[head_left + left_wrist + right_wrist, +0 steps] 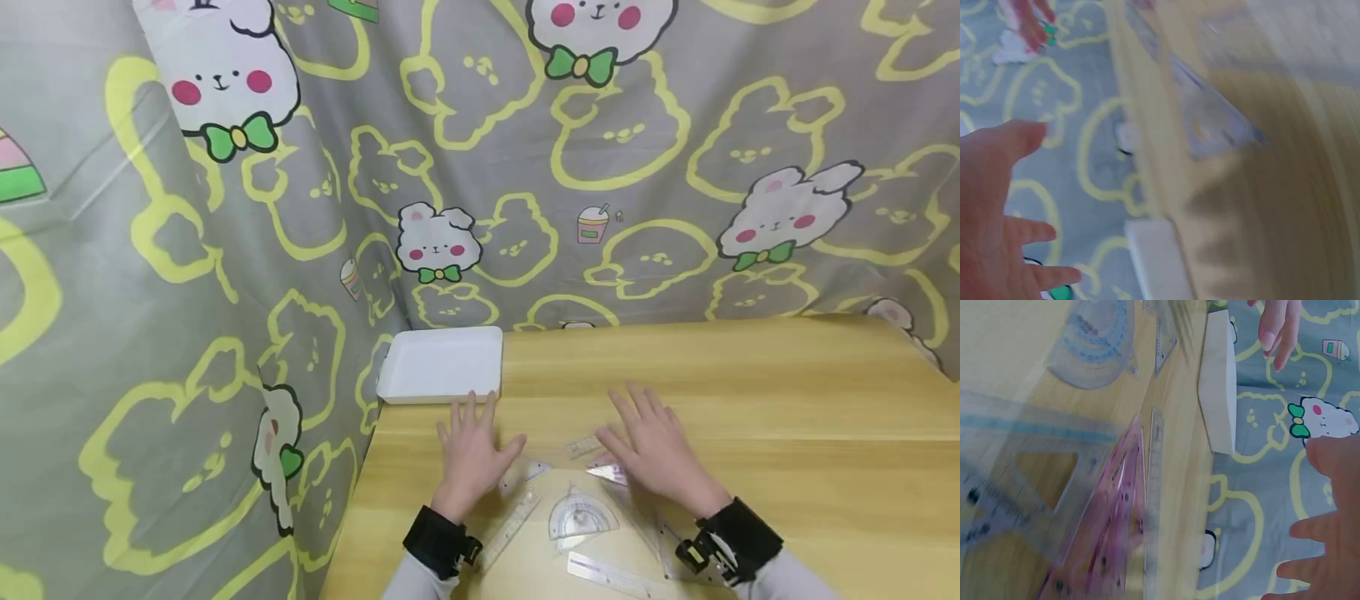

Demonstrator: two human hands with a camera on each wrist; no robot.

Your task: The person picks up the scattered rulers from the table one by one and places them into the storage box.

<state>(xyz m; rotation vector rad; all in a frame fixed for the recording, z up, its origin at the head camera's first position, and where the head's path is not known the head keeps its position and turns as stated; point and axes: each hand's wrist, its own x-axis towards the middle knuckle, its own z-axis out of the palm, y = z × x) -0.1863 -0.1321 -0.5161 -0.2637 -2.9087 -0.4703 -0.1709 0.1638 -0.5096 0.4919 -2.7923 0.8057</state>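
My left hand (472,458) is held with fingers spread, its fingertips overlapping the near edge of the white tray in the head view. Beneath it lie a clear set square (1210,122) and a clear straight ruler (510,529). Fingers also apart, my right hand (663,454) hovers over a pinkish set square (1100,531), a large clear set square (1029,422) and a slim ruler (1155,487). Between the hands a clear protractor (581,517) rests on the wood, and another ruler (611,575) is closer to me. Neither hand holds anything.
A shallow white tray (442,367) stands at the table's back left corner. Behind and to the left hangs a grey patterned curtain (517,167), meeting the edges of the wooden table (750,383). Some clear tools overlap, and their outlines are faint.
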